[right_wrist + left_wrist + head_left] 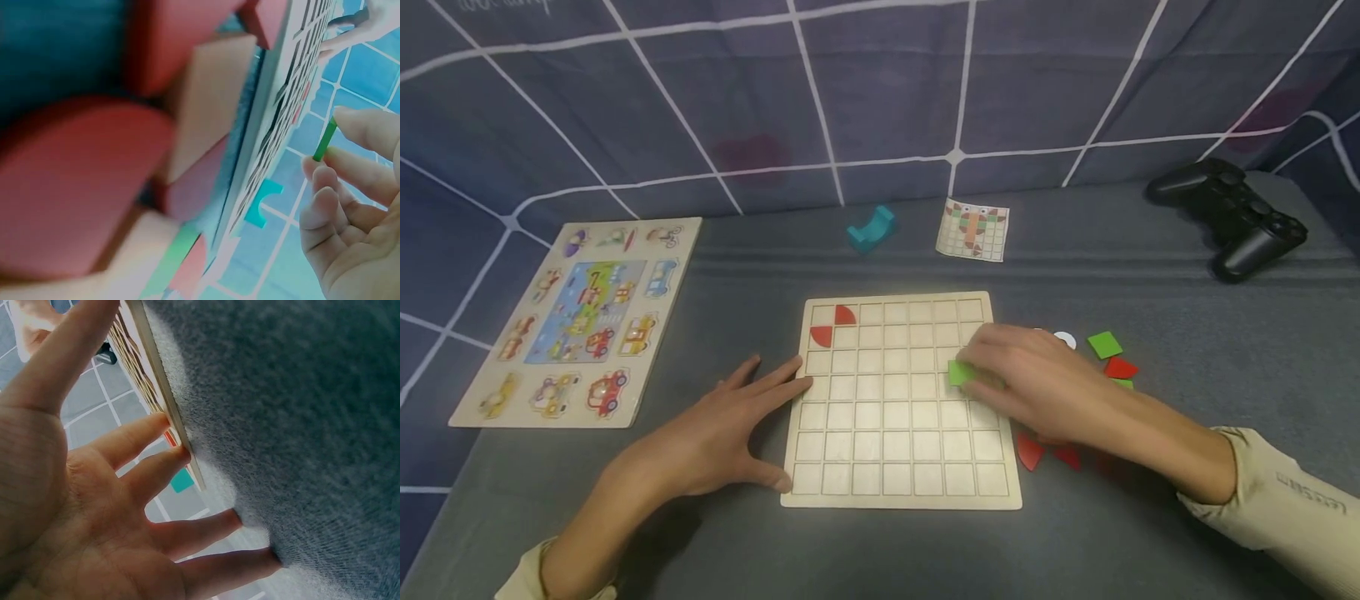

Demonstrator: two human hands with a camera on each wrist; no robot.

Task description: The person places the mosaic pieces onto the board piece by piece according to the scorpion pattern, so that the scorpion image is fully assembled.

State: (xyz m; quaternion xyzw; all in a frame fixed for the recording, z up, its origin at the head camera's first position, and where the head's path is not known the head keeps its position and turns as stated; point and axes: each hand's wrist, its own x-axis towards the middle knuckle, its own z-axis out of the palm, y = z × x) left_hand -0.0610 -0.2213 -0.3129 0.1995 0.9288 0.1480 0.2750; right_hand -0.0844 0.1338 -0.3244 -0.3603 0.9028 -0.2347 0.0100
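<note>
A square wooden grid board [895,400] lies on the grey cloth, with two red quarter-circle pieces [845,315] in its upper left cells. My left hand [722,437] is spread at the board's left edge, its thumb and some fingertips touching the rim; in the left wrist view the other fingertips rest on the cloth. Over the board's right side my right hand [1030,375] pinches a green square tile [958,373] between thumb and fingers. The right wrist view shows this green tile [325,139] edge-on, raised above the board.
Loose red pieces [1028,451], a green tile [1105,344] and a white piece [1065,339] lie right of the board. Behind it are a pattern card [992,237] and a teal block [872,229]. A vehicle puzzle [583,321] lies left, a black game controller [1228,217] far right.
</note>
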